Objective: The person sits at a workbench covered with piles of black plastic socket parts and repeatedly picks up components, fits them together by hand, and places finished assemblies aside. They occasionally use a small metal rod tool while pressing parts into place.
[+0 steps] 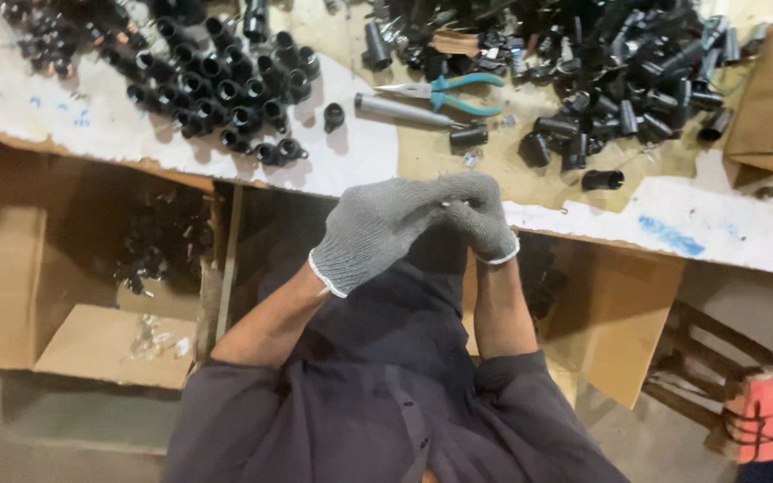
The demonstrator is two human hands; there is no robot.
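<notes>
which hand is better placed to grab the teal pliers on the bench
Probably the right hand. It sits almost directly below the teal pliers, while the left hand is farther left and closer to the body. Both gloved hands are pressed together, so either must separate first.

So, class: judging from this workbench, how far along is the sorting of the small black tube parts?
Looks done: a cluster of black tube parts standing upright on the white sheet at the left. In hand: the left gloved hand and right gloved hand are pressed together, and whatever they hold is hidden. Left: a loose heap of black parts at the right, beside teal-handled pliers.
</notes>
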